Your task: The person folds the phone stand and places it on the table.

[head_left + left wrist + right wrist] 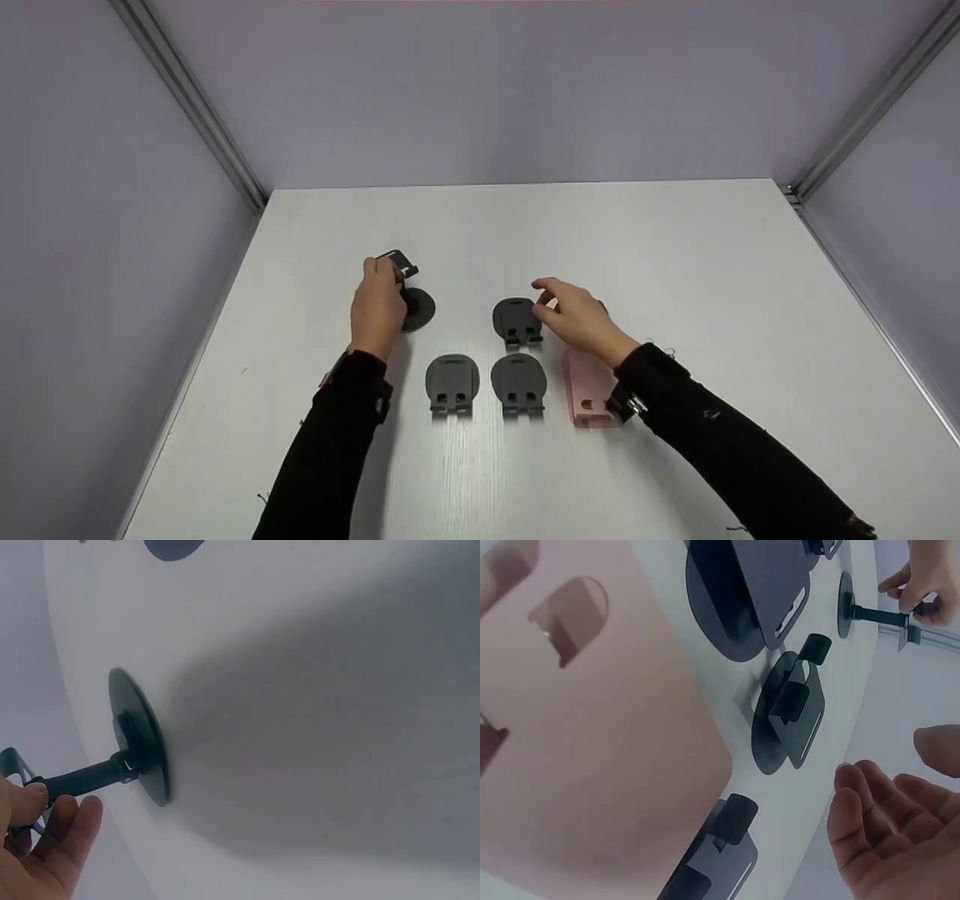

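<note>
My left hand (377, 311) grips an unfolded dark grey phone stand (420, 309) near its upper plate. In the left wrist view, thumb and fingers pinch the top of its arm, and the round base (139, 735) stands on edge in that view. The right hand (576, 313) hovers beside the farthest folded grey phone stand (514, 316), overlapping its edge in the head view. Its fingers (889, 802) are loosely bent with nothing between them. Below that wrist lies a pink phone stand (589, 379), partly hidden by the sleeve.
Two more folded grey stands (452, 379) lie side by side nearer the front, left of the pink one. Another dark stand (712, 859) shows beyond the pink one in the right wrist view. Grey panels (487, 90) wall the white table (637, 225).
</note>
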### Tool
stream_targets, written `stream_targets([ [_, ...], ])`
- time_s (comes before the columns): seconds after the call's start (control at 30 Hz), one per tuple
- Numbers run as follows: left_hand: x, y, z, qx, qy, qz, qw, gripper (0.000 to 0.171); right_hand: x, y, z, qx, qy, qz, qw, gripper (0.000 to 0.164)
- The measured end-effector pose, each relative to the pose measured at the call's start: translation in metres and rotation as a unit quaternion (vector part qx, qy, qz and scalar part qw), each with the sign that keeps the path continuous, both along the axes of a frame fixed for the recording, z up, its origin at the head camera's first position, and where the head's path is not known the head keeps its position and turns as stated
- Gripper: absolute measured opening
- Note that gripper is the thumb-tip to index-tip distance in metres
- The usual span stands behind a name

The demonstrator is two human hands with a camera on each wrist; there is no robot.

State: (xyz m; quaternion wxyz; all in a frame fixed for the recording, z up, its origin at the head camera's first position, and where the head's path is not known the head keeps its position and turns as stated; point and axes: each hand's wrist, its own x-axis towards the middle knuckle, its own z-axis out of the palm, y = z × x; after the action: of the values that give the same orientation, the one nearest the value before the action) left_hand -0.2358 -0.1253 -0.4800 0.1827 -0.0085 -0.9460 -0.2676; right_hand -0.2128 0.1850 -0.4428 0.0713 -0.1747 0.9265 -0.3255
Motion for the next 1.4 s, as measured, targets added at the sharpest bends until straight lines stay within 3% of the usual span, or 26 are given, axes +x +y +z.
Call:
stream_targets([
  [0.33, 0.011, 0.037, 0.014, -0.011, 0.097, -0.055, 0.9937, 0.017, -0.008, -0.001, 0.002, -0.009, -0.003, -0.002, 1.000, 0.050],
  [0.63, 0.023, 0.074, 0.028, -0.018, 0.202, -0.136, 0.9698, 0.022, -0.011, -0.006, 0.012, -0.082, -0.003, -0.020, 0.996, 0.049],
  [1.0, 0.034, 0.098, 0.030, -0.023, 0.220, -0.200, 0.9544, 0.024, -0.011, -0.006, 0.019, -0.144, -0.027, -0.050, 0.988, 0.046],
  [1.4, 0.040, 0.110, 0.025, -0.019, 0.241, -0.242, 0.9396, 0.021, -0.010, -0.011, 0.019, -0.203, -0.012, -0.063, 0.977, 0.025],
])
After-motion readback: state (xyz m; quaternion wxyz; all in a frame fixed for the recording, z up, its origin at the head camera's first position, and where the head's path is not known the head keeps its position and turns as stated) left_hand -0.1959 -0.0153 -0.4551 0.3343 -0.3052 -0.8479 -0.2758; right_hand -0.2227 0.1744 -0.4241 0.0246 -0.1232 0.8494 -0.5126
